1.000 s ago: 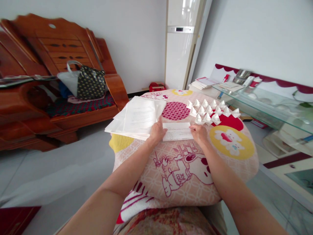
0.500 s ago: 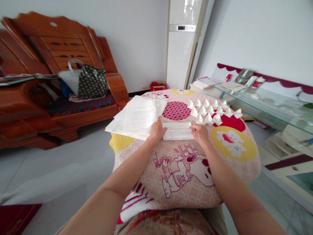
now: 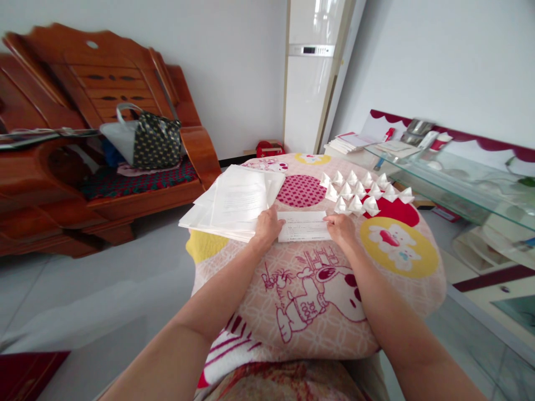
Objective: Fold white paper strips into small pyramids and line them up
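A printed sheet of paper [image 3: 304, 227], folded to a wide strip, lies on the patterned tablecloth [image 3: 317, 328] in front of me. My left hand [image 3: 268, 225] grips its left end, thumb on top. At the opposite end, my right hand [image 3: 340, 227] pinches the sheet's edge between thumb and fingers. A stack of loose papers [image 3: 238, 195] sits just beyond and left of my left hand. Past my right hand stand several folded white paper boats [image 3: 355, 189] in rows.
A glass-topped cabinet [image 3: 460, 178] runs along the right, with books [image 3: 349, 142] and a metal pot [image 3: 418, 131] on it. At the left is a wooden sofa [image 3: 108, 78] carrying a dotted bag [image 3: 156, 139]. A tall white air conditioner [image 3: 308, 94] stands behind the table.
Both hands keep hold of the folded sheet in nearly the same place. Only a slight shift of the whole view shows.
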A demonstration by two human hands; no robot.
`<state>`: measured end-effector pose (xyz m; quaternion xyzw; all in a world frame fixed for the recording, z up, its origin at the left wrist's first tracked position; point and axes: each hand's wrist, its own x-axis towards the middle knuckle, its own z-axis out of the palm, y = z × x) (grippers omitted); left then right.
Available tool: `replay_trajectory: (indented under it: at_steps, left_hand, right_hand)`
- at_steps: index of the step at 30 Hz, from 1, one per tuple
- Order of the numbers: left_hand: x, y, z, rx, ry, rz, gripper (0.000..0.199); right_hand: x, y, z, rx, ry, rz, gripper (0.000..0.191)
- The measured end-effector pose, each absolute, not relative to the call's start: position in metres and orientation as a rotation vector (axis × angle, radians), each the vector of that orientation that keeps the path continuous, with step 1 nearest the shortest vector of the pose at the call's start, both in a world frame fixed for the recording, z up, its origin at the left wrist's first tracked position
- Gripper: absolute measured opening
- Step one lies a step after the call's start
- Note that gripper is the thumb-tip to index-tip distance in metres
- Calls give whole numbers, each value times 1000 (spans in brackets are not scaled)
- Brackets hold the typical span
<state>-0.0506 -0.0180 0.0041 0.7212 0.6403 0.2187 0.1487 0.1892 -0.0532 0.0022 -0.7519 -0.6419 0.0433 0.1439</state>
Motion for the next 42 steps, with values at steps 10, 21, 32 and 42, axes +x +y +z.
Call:
replay_trajectory:
  at_steps: [10,21,32,42]
  left_hand:
    - [-48,-21,8,2124,1910,519,49]
    - [-48,-17,5,2115,1896,558,50]
    - [-49,-19,8,2128,1888,551,48]
    - [-49,-18,11,2157,1858,499,32]
  right_hand:
    - [187,-55,7,-2202,-1837,148,40]
    - [186,-55,9,-2219,-1812,157,40]
    - [187,-53,7,-2211,-1852,144,40]
    - [187,-52,5,-2223,-1845,142,41]
